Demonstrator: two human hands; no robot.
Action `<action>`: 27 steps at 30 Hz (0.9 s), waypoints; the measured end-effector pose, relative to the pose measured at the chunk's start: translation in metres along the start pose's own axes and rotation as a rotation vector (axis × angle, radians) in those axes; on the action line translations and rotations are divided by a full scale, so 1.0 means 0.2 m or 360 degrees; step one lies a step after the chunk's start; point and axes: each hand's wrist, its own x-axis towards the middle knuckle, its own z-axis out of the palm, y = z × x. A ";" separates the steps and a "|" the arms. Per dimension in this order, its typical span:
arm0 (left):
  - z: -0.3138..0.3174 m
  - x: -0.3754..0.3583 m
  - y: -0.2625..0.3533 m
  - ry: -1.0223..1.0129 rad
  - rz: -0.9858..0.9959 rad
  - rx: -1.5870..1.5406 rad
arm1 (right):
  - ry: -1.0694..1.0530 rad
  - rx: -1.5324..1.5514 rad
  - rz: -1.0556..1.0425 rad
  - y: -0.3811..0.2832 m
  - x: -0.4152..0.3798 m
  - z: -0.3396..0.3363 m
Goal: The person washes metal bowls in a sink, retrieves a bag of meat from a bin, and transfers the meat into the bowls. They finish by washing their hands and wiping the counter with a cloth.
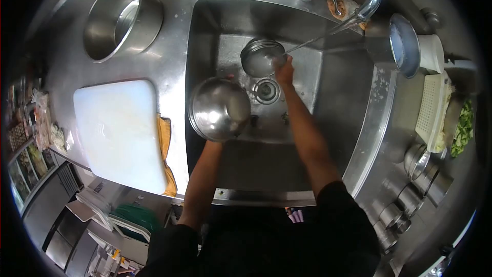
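My left hand (230, 77) holds a shiny steel mixing bowl (220, 110) over the left side of the sink (302, 118). The bowl covers most of that hand; only a bit of the fingers shows at its far edge. Farther in, my right hand (284, 72) is closed at the right edge of a smaller metal bowl (259, 61), which looks like the top one of a nested stack. Water runs from the faucet (370, 5) in a thin stream toward that hand and bowl. The drain (266, 91) lies just nearer to me than the smaller bowl.
A deep steel pot (148, 23) and a white cutting board (115, 133) rest on the left counter, with an orange cloth (164, 143) by the board. At right are a metal bowl (405, 46), a white basket (430, 107), chopped greens (463, 128) and several steel pots (410, 198).
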 end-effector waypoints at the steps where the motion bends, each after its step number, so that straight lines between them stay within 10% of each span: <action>1: 0.02 -0.03 0.00 -0.0021 -0.0033 -0.0101 | -0.0067 -0.0085 0.0296 0.00 0.02 0.01; 12: -0.02 -0.15 -0.03 0.0339 0.0025 -0.0174 | -0.0319 -0.0729 -0.0300 -0.35 0.19 -0.50; 17: -0.02 -0.08 0.02 0.0291 0.0125 0.0334 | 0.0112 0.0595 0.0447 -0.31 0.16 -0.48; 21: 0.03 -0.03 0.03 0.0093 0.0007 0.0149 | -0.0385 0.1982 0.0615 -0.27 0.13 -0.34; 27: -0.02 -0.05 0.05 0.0117 0.0009 0.0104 | -0.0279 0.1877 0.0133 -0.54 0.15 -0.31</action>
